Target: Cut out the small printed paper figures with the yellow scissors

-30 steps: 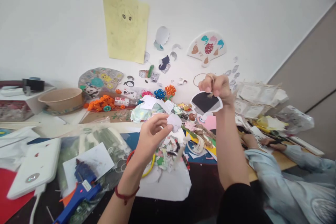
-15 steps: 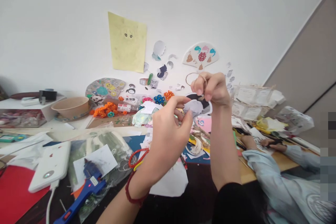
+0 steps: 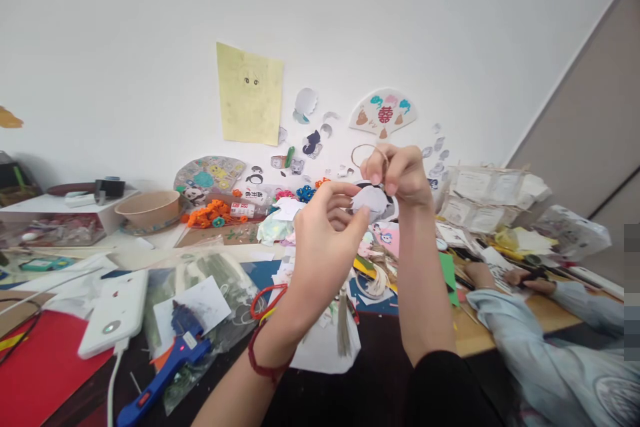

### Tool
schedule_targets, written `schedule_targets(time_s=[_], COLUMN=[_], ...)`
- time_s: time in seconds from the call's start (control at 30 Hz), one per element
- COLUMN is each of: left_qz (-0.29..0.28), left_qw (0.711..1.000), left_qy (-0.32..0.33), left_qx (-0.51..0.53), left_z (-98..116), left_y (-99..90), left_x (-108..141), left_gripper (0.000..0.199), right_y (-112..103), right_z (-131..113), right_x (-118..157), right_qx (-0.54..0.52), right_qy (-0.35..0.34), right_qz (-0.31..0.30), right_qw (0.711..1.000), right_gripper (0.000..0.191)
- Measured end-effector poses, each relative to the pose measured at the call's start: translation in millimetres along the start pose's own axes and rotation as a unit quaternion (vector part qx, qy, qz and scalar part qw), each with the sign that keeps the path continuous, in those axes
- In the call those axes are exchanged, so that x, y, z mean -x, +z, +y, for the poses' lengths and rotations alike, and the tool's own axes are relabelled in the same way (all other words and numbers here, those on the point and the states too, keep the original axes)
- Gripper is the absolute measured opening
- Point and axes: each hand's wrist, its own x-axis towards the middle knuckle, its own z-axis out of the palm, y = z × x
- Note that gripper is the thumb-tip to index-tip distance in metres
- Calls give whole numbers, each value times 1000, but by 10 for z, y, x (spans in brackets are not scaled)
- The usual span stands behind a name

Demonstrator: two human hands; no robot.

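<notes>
Raised over the table, my left hand (image 3: 325,247) pinches a small grey, white and black paper cutout (image 3: 369,201) between thumb and fingers. My right hand (image 3: 397,173) is closed on a thin brown cord (image 3: 361,150) at the cutout's upper edge, and the cord's loop stands out to the left of the fingers. Parts of the cutout are covered by both hands. Lower down, a grey-beige tassel (image 3: 343,323) hangs below my left hand; what it is tied to is hidden.
A blue glue gun (image 3: 167,373) lies at the left front, near a white power bank (image 3: 113,313) with a cable. Behind stand a tan bowl (image 3: 147,210) and orange flowers (image 3: 207,215). At the right, another person's sleeve (image 3: 510,327) rests by the wooden table edge.
The view has shifted a little, so the table things sit farther right. The grey-beige tassel has come into sight below my left hand. Both hands keep their hold.
</notes>
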Motion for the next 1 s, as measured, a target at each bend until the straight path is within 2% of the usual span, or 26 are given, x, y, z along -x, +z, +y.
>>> schedule_targets(time_s=[0.07,0.23,0.6,0.7,0.8,0.9,1.0], left_qz=[1,46,41,59,80,44,-2], left_qw=[1000,993,979,970,963,976,993], left_qy=[-1,48,103,119,129,117,92], left_qx=[-12,-98,-172,-202,-224,-177,-76], left_z=[16,3,-56,-65,-64,-40,-2], left_y=[-1,-7,-13,-16,-29,-48,-54], left_x=[0,6,-27,-43,-65,-87,-101], left_gripper=[18,16,12,18,32,43,38], right_y=[6,13,35,49,66,86,96], right_z=[0,14,31,30,34,44,60], right_x=[0,-1,-3,-18,-34,-38,-28], right_qx=[-8,-13,19,26,24,16,6], right_qy=[-5,-8,29,41,44,36,23], right_qz=[-2,-5,23,37,48,58,67], right_qw=[1000,1000,999,998,998,998,997], right_gripper=[23,23,37,45,51,55,57])
